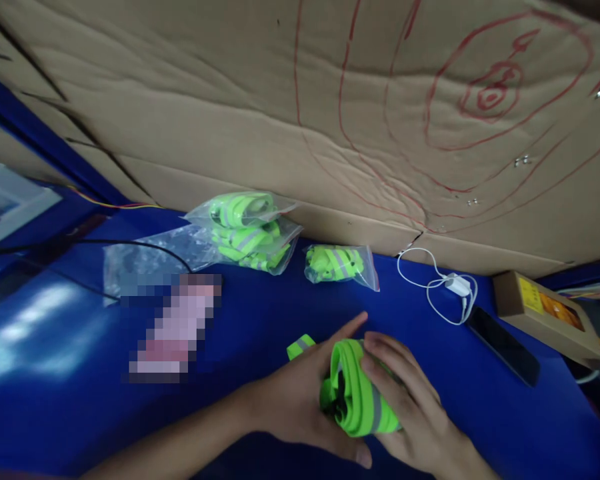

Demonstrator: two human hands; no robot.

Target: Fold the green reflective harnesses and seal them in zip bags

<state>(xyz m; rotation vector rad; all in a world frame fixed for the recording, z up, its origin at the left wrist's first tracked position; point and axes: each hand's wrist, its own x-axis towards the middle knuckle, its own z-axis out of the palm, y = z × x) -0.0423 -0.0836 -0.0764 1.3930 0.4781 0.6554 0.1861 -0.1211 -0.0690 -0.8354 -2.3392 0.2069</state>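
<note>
A fluorescent green reflective strap (356,393) with grey bands is wound into a loose, thick coil between my two hands, above the blue table. My right hand (420,400) curls around the coil's right side, fingers over its top. From the left, my left hand (300,393) cups the coil between its thumb and fingers, the index finger stretched out beyond it. A short green strap end (301,347) shows past the back of my left hand; whether it joins the coil is hidden. Part of the left fingers is also hidden behind the coil.
Clear bags of green straps (250,233) are stacked by the cardboard wall (205,133); another bag (336,263) lies to their right. A blurred-out pink item (180,327) is at left. At right are a white charger with cable (457,285), a black phone (503,347) and a cardboard box (545,320).
</note>
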